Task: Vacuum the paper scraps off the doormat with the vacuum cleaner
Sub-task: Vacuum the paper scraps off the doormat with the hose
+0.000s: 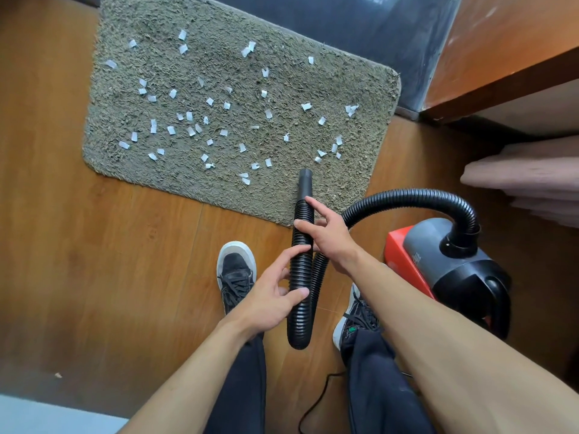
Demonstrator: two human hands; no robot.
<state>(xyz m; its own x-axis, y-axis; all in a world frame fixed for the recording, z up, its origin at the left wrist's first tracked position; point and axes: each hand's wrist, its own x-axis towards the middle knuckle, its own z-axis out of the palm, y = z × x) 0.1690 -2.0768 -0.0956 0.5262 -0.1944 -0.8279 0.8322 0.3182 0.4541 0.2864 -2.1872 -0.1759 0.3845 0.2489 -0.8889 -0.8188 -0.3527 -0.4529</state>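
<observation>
A grey-green shaggy doormat (219,32) lies on the wooden floor, strewn with several white paper scraps (191,115). A black ribbed vacuum hose (300,270) loops from the red and grey vacuum cleaner (438,252) at the right; its smooth nozzle (305,183) points at the mat's near edge. My left hand (272,299) grips the hose low down, thumb and fingers curled round it. My right hand (329,233) holds the hose higher up, with its thumb across the front and the forefinger stretched along it.
My two feet in dark sneakers (236,274) stand on the wooden floor just behind the mat. A black power cord (316,399) trails between my legs. A wooden shelf edge (501,79) and pale folded fabric (526,180) sit at the right. A dark door threshold lies beyond the mat.
</observation>
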